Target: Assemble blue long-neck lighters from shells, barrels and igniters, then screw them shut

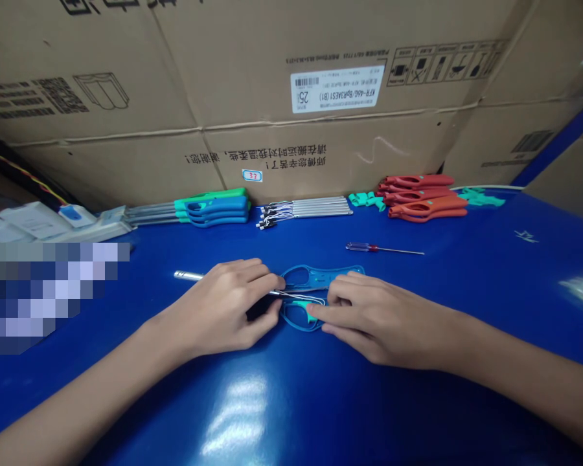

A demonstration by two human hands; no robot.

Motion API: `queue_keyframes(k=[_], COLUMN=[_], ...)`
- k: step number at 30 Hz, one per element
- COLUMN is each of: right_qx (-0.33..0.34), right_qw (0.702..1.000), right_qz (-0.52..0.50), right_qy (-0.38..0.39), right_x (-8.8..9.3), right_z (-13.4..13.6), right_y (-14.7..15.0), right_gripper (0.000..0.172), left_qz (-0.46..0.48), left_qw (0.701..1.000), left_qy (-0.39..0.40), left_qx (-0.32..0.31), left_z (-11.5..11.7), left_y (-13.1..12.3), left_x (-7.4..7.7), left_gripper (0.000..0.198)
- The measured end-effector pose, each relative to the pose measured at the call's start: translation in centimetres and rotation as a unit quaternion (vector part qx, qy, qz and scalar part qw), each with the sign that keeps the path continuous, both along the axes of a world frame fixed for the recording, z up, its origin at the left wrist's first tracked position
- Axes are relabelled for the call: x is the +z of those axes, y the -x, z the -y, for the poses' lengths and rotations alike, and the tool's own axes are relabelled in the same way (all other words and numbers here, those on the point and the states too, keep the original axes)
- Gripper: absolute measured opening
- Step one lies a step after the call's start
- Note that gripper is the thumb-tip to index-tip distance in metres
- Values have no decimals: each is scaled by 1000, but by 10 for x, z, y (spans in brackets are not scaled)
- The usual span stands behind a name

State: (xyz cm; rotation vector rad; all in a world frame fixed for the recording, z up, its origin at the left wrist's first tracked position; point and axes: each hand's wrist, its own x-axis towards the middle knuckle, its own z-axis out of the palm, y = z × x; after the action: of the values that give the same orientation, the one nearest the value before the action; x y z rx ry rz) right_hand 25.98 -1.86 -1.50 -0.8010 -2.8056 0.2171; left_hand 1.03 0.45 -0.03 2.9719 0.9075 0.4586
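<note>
A blue plastic lighter handle shell (320, 278) lies flat on the blue table (291, 401), with a thin metal tube (187, 276) running out of it to the left. My left hand (223, 310) rests on the tube and the shell's left end, fingers curled and pressing down. My right hand (369, 317) lies over the shell's right side, its fingers pinching a small teal trigger piece (301, 304) at the shell's loop. Thin wires cross the shell between the two hands.
Along the back stand cardboard boxes (282, 97). In front of them lie finished blue and green lighters (214, 208), several metal tubes with wires (304, 208), teal trigger pieces (366, 199), orange handle shells (420, 197) and a small screwdriver (383, 248). White parts sit at the left.
</note>
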Motion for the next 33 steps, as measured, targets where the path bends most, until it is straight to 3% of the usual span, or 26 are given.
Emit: queue_keyframes(k=[33], right_qx=[-2], right_qw=[1000], right_qz=[2], right_qy=[2], right_x=[2], right_z=[1], right_y=[1], right_gripper=[29], left_qz=[3], left_qw=[999], left_qy=[42], left_qx=[6], left_z=[-1], left_y=[-2], left_x=[-4], left_gripper=[19])
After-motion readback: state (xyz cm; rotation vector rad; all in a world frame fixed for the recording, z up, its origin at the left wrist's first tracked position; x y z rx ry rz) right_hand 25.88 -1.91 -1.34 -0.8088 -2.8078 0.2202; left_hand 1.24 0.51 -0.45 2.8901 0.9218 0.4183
